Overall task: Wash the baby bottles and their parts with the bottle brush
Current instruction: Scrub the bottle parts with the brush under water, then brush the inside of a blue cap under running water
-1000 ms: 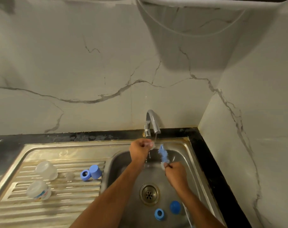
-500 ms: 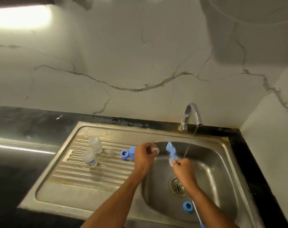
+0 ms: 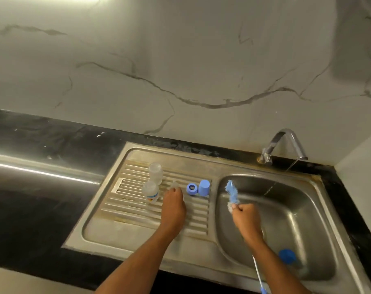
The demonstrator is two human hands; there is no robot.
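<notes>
Steel drainboard (image 3: 125, 228), two clear bottles (image 3: 151, 192)

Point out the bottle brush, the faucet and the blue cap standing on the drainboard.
bottle brush (image 3: 232, 193), head view, on its blue bristle head.
faucet (image 3: 286, 139), head view, on the curved spout.
blue cap (image 3: 204, 187), head view, on its side wall.

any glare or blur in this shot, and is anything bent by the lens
Head view: a bright strip of glare runs along the dark countertop at left; the bottle brush head is slightly motion-blurred; the wide lens bows the counter edge and sink rim; the lighting is dim and greenish.
</notes>
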